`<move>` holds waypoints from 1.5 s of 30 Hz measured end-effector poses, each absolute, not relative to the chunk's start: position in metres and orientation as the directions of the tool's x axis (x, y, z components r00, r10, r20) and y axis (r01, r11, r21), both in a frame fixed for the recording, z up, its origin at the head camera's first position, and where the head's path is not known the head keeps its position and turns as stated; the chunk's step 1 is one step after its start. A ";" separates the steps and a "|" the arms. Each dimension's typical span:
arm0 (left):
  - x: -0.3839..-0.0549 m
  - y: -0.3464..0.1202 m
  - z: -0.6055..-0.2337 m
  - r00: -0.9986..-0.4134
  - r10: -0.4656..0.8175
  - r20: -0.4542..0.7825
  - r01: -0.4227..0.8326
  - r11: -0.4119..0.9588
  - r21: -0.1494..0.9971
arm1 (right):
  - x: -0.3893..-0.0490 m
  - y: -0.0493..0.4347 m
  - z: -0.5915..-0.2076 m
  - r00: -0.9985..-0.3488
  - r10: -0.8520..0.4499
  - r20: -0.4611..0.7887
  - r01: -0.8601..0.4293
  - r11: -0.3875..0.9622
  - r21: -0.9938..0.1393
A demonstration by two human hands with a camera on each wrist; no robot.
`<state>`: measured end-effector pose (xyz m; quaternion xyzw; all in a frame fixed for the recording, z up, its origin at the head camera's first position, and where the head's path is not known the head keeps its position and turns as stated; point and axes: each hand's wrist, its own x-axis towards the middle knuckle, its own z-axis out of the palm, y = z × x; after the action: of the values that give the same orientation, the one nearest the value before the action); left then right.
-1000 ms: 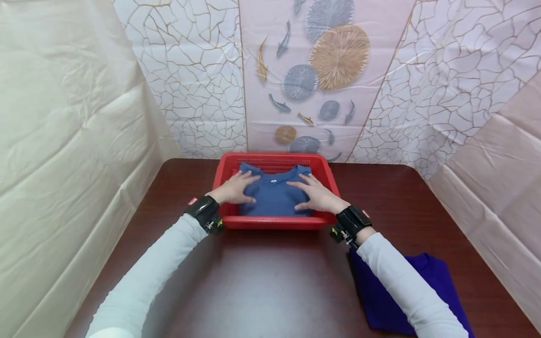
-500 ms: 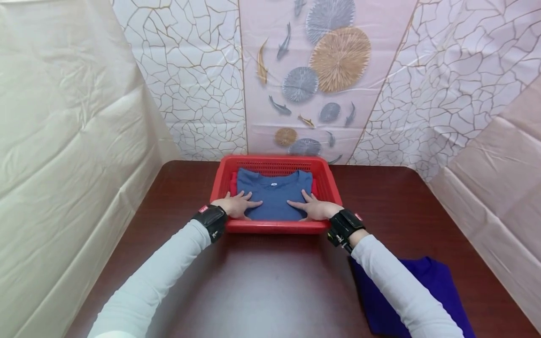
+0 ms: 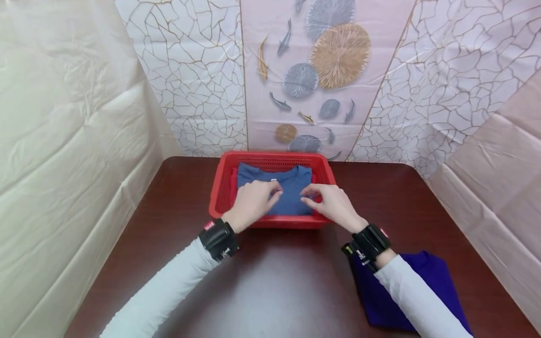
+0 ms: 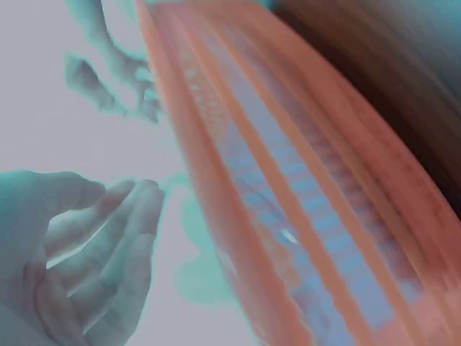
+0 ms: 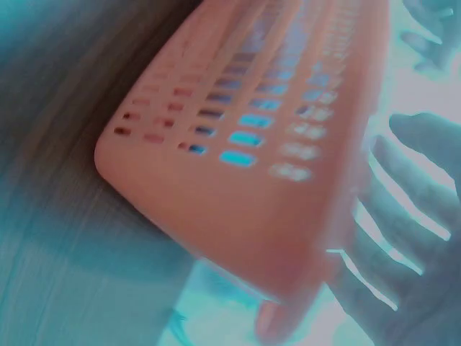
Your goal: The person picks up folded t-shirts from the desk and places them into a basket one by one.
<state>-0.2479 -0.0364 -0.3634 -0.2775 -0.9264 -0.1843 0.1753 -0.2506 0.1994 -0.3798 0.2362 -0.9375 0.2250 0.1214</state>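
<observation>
The blue shirt lies spread flat in the red basket, collar toward the far side, and the main risk is probably its neatness: if loosely bent fingertips snag the cloth as a hand lifts or sweeps across, a fold could pull up or the shirt skew. Both the left grip and the right grip are released, fingers curved with nothing between them; whether any fingertip brushes the cloth, I can't tell. A wrist or one of the black wristbands catching the near rim could also shove the basket, which would have little space behind it.

Red cloth shows at the shirt's sides. The basket sits at the far end of the desk, close to the patterned wall covering. A folded purple garment lies on the desk at the near right; the right sleeve crosses above it, hiding part, and could drag it if lowered. The near rim stands between the forearms and the shirt.
</observation>
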 end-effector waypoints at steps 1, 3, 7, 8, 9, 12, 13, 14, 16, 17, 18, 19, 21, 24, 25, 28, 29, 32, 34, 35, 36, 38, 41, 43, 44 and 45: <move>-0.239 -0.029 -0.362 -0.766 0.443 0.466 0.588 0.774 0.232 | -0.242 0.200 -0.377 -0.852 -0.370 0.371 -0.498 0.791 -0.354; -0.220 -0.015 -0.362 -0.732 0.439 0.521 0.611 0.762 0.215 | -0.223 0.203 -0.372 -0.842 -0.326 0.429 -0.485 0.806 -0.340; -0.187 0.010 -0.365 -0.690 0.447 0.569 0.657 0.718 0.232 | -0.186 0.215 -0.369 -0.817 -0.244 0.523 -0.449 0.837 -0.311; -0.181 0.016 -0.366 -0.683 0.452 0.574 0.665 0.709 0.233 | -0.178 0.220 -0.370 -0.807 -0.226 0.545 -0.437 0.850 -0.295; -0.174 0.021 -0.368 -0.675 0.453 0.582 0.671 0.705 0.230 | -0.170 0.226 -0.372 -0.796 -0.210 0.568 -0.425 0.862 -0.276; -0.158 0.040 -0.376 -0.655 0.454 0.604 0.673 0.714 0.194 | -0.147 0.246 -0.382 -0.771 -0.169 0.614 -0.377 0.898 -0.226; -0.153 0.047 -0.379 -0.647 0.454 0.612 0.668 0.725 0.169 | -0.140 0.252 -0.386 -0.770 -0.154 0.619 -0.356 0.909 -0.217; -0.149 0.053 -0.383 -0.644 0.455 0.615 0.661 0.735 0.148 | -0.133 0.259 -0.390 -0.771 -0.137 0.622 -0.332 0.920 -0.209; -0.142 0.067 -0.390 -0.641 0.465 0.611 0.650 0.752 0.110 | -0.119 0.274 -0.398 -0.785 -0.093 0.612 -0.276 0.937 -0.213; -0.139 0.074 -0.394 -0.640 0.472 0.606 0.646 0.758 0.092 | -0.112 0.282 -0.402 -0.795 -0.068 0.603 -0.246 0.944 -0.218; -0.137 0.080 -0.398 -0.642 0.484 0.595 0.645 0.760 0.077 | -0.105 0.289 -0.405 -0.805 -0.041 0.592 -0.215 0.950 -0.226; -0.135 0.086 -0.403 -0.646 0.496 0.580 0.645 0.761 0.068 | -0.098 0.296 -0.407 -0.816 -0.012 0.578 -0.182 0.954 -0.237; -0.131 0.098 -0.412 -0.656 0.517 0.549 0.648 0.759 0.060 | -0.086 0.312 -0.412 -0.835 0.046 0.548 -0.116 0.960 -0.256; -0.128 0.113 -0.426 -0.668 0.537 0.515 0.649 0.759 0.049 | -0.069 0.338 -0.419 -0.862 0.126 0.492 -0.007 0.966 -0.260; -0.128 0.117 -0.430 -0.674 0.540 0.504 0.646 0.762 0.047 | -0.065 0.348 -0.422 -0.869 0.154 0.470 0.032 0.966 -0.256; -0.128 0.127 -0.440 -0.697 0.545 0.466 0.633 0.773 0.042 | -0.054 0.377 -0.434 -0.891 0.243 0.383 0.154 0.956 -0.248; -0.128 0.129 -0.443 -0.708 0.548 0.447 0.630 0.775 0.047 | -0.052 0.386 -0.438 -0.898 0.279 0.340 0.200 0.948 -0.249; -0.130 0.133 -0.450 -0.742 0.554 0.378 0.615 0.786 0.057 | -0.048 0.406 -0.447 -0.908 0.364 0.207 0.309 0.916 -0.256; -0.132 0.136 -0.454 -0.767 0.557 0.317 0.606 0.792 0.072 | -0.047 0.417 -0.451 -0.911 0.393 0.124 0.353 0.900 -0.255; -0.132 0.137 -0.456 -0.778 0.559 0.285 0.601 0.795 0.081 | -0.048 0.422 -0.452 -0.911 0.403 0.086 0.370 0.892 -0.258; -0.133 0.139 -0.457 -0.787 0.562 0.255 0.597 0.797 0.086 | -0.048 0.426 -0.453 -0.912 0.407 0.058 0.379 0.887 -0.263; -0.135 0.144 -0.459 -0.803 0.566 0.188 0.591 0.797 0.122 | -0.049 0.433 -0.454 -0.912 0.409 0.017 0.388 0.878 -0.282; -0.140 0.151 -0.460 -0.821 0.562 0.102 0.568 0.786 0.244 | -0.050 0.442 -0.453 -0.917 0.395 -0.056 0.391 0.861 -0.325; -0.143 0.154 -0.460 -0.837 0.547 0.027 0.508 0.757 0.410 | -0.052 0.448 -0.451 -0.923 0.366 -0.120 0.384 0.849 -0.362; -0.144 0.155 -0.461 -0.846 0.533 -0.016 0.451 0.732 0.511 | -0.054 0.450 -0.450 -0.923 0.350 -0.161 0.385 0.833 -0.398; -0.146 0.156 -0.461 -0.854 0.517 -0.060 0.377 0.694 0.613 | -0.057 0.452 -0.449 -0.920 0.335 -0.202 0.391 0.807 -0.442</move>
<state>-0.1458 0.1557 -0.4612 -0.2446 -0.9133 -0.3049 -0.1147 -0.0568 0.4520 -0.4492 -0.1914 -0.9488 0.2445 -0.0572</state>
